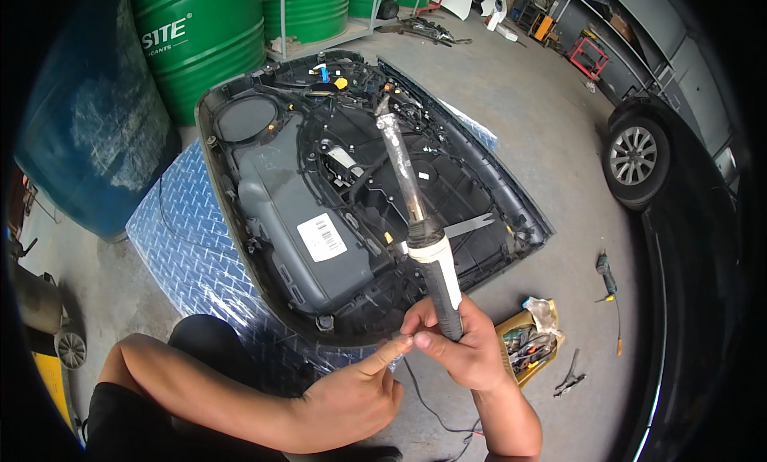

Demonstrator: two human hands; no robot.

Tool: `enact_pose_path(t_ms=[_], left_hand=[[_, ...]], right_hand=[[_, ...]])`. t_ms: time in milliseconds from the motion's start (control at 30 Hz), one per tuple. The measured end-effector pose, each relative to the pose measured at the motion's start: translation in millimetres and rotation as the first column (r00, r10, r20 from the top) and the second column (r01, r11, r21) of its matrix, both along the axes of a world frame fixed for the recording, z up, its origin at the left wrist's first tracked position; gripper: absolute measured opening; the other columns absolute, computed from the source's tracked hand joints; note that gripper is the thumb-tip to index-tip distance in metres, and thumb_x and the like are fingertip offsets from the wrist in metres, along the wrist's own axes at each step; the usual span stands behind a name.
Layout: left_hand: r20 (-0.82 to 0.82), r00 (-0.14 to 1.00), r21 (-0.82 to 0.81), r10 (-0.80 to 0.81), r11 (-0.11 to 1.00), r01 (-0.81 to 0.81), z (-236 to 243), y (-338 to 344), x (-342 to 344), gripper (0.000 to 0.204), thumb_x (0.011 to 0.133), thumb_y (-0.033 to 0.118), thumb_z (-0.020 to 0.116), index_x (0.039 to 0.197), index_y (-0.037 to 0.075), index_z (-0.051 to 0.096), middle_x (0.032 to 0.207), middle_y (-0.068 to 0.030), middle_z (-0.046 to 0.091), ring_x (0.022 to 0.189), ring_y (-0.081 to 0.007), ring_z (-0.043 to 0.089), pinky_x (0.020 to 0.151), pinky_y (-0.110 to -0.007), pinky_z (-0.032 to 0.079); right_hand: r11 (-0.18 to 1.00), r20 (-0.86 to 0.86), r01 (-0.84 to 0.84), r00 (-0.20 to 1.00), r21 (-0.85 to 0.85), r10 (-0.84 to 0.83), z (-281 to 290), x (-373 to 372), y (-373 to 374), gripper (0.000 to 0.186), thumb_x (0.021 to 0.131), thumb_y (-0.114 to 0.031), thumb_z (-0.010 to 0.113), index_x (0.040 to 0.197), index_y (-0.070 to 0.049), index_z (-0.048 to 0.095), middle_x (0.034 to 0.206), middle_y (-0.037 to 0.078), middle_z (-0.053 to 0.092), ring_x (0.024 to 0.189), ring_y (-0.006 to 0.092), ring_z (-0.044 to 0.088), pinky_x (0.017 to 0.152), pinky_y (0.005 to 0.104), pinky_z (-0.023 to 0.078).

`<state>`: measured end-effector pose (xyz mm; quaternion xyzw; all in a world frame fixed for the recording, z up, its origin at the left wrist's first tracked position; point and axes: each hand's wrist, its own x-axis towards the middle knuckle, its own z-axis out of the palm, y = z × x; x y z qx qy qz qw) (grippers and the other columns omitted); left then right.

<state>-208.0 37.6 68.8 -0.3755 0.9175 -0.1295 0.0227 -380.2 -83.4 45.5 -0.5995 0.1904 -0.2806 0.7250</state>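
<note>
Grasping a soldering iron (pixel 423 236) over the panel's near edge (pixel 307 322), the right hand (pixel 466 350), if jogged by the left hand (pixel 351 402), grip unclear, could scorch plastic.

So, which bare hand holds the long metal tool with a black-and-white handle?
The right hand, closed around the handle; the left hand is off it.

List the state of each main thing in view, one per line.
Right hand, closed around the handheld tool.
Left hand, thumb tip meeting the right hand's; grip hidden.
Handheld tool, held, barrel discoloured; on or off unclear.
Door panel, lying flat, wired side up.
Forked metal bar, lying on the panel.
Yellow box, open, things inside.
Green drums, upright.
</note>
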Motion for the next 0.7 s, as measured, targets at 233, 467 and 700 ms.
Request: enact_pose_path(t_ms=[233, 467, 700], left_hand=[[0.106, 0.994, 0.019, -0.019, 1.0, 0.017, -3, 4, -4, 0.027, 0.089, 0.018, 0.055, 0.075, -0.002, 0.064, 0.074, -0.0205, 0.069, 0.084, -0.0321, 0.072, 0.13, -0.054, 0.015], [0.111, 0.994, 0.011, -0.016, 1.0, 0.015, -3, 5, -7, 0.031, 0.09, 0.022, 0.054, 0.081, -0.004, 0.067, 0.09, -0.0274, 0.074, 0.109, -0.0386, 0.071, 0.13, -0.053, 0.012], [0.105, 0.994, 0.007, -0.018, 1.0, 0.017, -7, 6, -9, 0.03, 0.09, 0.022, 0.054, 0.082, -0.005, 0.066, 0.089, -0.0267, 0.073, 0.109, -0.0391, 0.07, 0.13, -0.051, 0.013]], right_hand=[[1.0, 0.002, -0.002, 1.0, -0.004, 0.002, -2, 1, 4, 0.021, 0.097, 0.007, 0.064, 0.109, -0.004, 0.05, 0.107, 0.011, 0.064, 0.097, 0.0118, 0.06, 0.083, 0.0275, 0.052], [0.998, 0.017, 0.033, 0.999, -0.06, -0.032, 4, -1, 7, 0.02, 0.097, 0.008, 0.063, 0.108, -0.004, 0.051, 0.105, 0.011, 0.064, 0.097, 0.0124, 0.061, 0.083, 0.0281, 0.053], [0.997, 0.042, 0.045, 0.998, -0.055, -0.042, 5, -2, 9, 0.021, 0.096, 0.009, 0.064, 0.108, -0.003, 0.051, 0.105, 0.011, 0.065, 0.097, 0.0126, 0.061, 0.082, 0.0279, 0.053]])
